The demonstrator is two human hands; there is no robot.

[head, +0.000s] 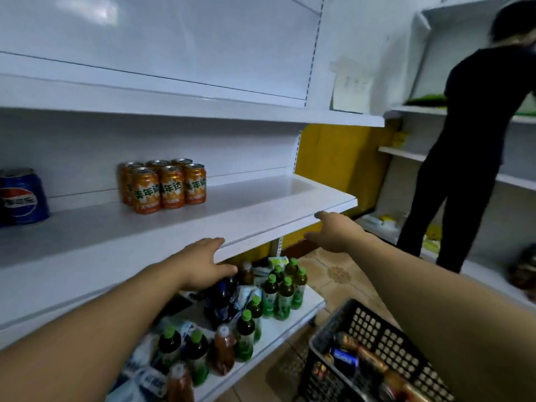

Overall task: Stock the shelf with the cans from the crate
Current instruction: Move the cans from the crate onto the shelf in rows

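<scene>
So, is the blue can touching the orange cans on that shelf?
Apart. The head view shows bare shelf between the blue can and the orange cans.

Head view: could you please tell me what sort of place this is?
Probably a small shop: white shelving, orange cans grouped on it, bottled drinks below, a black crate of goods.

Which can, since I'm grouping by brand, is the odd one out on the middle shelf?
The blue can at the far left; the six orange cans stand together further right.
</scene>
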